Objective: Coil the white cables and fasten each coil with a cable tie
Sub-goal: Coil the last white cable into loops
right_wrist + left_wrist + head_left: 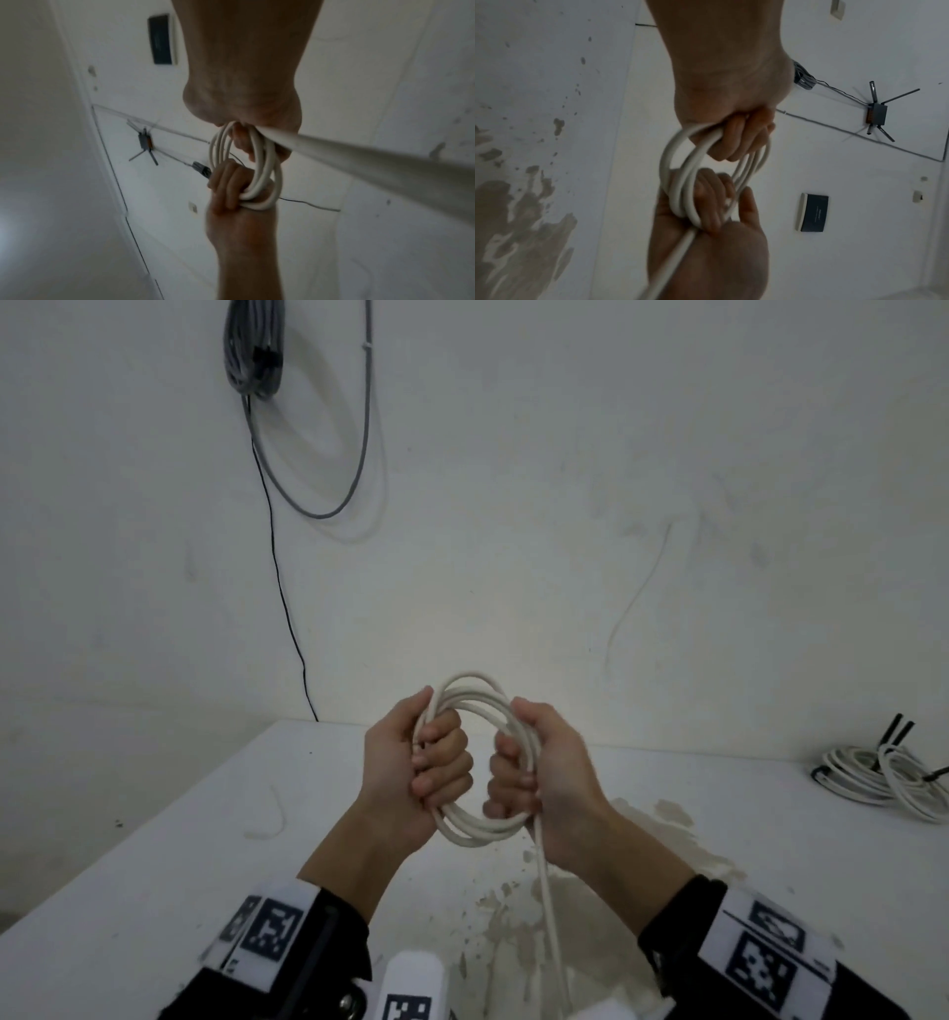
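A white cable coil (475, 829) of several loops is held upright above the white table (154, 865). My left hand (436, 762) grips its left side, fingers curled through the loops. Gripping the right side in the same way is my right hand (518, 773). A loose tail (549, 906) of the cable runs from under the right hand down towards my body. In the left wrist view the left hand (741, 138) and right hand (713, 211) both clasp the coil (677, 162). The right wrist view shows the coil (259, 172) between the right hand (244, 140) and left hand (226, 188), the tail (359, 166) passing close to the camera.
Two coiled white cables (883, 778) with black ties lie at the table's far right. A thin white strip (274, 819) lies on the table left of my hands. A grey cable bundle (254, 346) hangs on the wall. The tabletop in front of me has a worn patch (513, 916).
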The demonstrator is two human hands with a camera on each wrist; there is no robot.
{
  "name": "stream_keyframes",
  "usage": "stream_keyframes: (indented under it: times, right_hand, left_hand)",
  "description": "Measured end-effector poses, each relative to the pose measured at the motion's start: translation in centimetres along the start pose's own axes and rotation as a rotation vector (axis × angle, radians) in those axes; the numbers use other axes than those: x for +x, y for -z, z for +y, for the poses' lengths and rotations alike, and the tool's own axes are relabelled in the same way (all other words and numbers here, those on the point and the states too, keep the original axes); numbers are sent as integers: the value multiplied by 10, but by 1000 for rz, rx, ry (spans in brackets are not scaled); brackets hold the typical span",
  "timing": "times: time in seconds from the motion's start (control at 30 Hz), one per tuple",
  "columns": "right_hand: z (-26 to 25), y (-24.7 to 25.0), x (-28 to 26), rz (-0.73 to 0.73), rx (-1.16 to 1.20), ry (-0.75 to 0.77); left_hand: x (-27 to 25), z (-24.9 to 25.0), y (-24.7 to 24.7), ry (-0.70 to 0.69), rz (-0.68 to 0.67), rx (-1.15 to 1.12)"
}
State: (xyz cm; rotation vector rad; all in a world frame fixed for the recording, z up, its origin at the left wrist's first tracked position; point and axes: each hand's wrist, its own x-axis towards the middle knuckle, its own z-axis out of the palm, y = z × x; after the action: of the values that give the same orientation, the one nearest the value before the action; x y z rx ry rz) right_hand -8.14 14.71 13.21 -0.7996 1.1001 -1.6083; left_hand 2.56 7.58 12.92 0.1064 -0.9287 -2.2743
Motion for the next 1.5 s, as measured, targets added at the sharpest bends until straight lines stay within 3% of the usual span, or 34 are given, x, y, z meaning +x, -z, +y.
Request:
stream_keyframes:
  times: [0.13,0.33,0.4,0.53,0.77,0.93,1.07,1.13,1.27,1.4,1.5]
  right_hand:
    - [-17,6,1,-10,249,46]
    - [-13,9,4,71,294,161]
    - [-10,12,5,64,110,197]
    - [-23,24,0,26,-532,327]
    - [-31,21,4,-36,-989,632]
    - [-29,17,6,-118,-855,482]
    - [-7,18,-5,-143,-647,236]
    - [2,27,-7,-164,-681,196]
    - [14,49,-9,-231,-1097,306]
    - [13,60,-12,-257,-1691,426]
    - [-8,44,-14,-243,-1909,812]
  left_hand:
    - [-5,2,-6,30,-45,106]
    - [-5,-9,-22,-131,67,330]
    - [-5,-9,-21,-149,116,332]
    - [-7,-2,-13,-81,196,350]
    - [-3,2,-13,-68,227,431]
    - [-1,6,-15,-117,154,148]
    - [9,22,-14,-316,210,-100]
    - [14,36,-11,-430,264,-215]
    - [16,50,-5,-610,403,-257]
    - [16,43,-1,-727,543,12]
    - [17,19,2,-712,529,503]
